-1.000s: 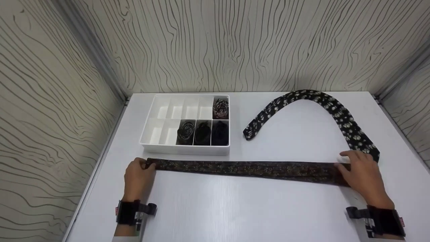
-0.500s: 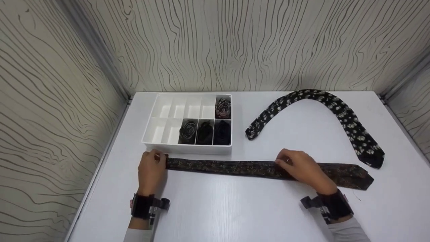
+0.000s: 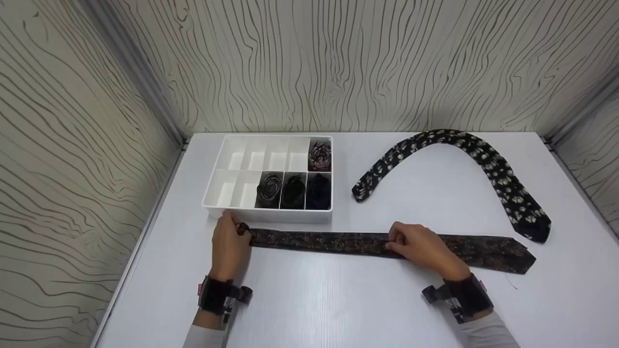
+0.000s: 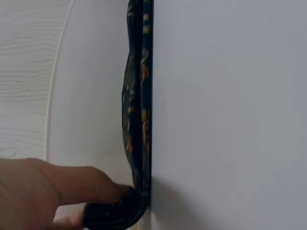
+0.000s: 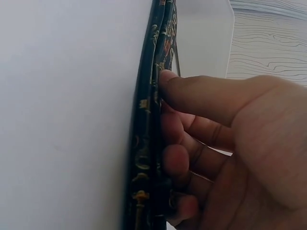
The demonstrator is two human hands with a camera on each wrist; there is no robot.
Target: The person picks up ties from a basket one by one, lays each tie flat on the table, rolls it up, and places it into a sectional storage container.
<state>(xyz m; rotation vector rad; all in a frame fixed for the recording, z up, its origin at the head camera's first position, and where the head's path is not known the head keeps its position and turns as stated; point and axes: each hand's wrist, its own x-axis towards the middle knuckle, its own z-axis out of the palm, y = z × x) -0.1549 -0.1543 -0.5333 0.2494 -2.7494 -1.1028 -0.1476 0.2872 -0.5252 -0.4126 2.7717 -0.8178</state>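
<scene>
Our left hand (image 3: 229, 247) pinches the curled end of a patterned necktie (image 3: 319, 242); rightward of it, our right hand (image 3: 421, 247) pinches mid-length.

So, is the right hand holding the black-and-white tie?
No, the right hand pinches the brown tie partway along its length, while the black-and-white tie lies untouched farther back.
</scene>
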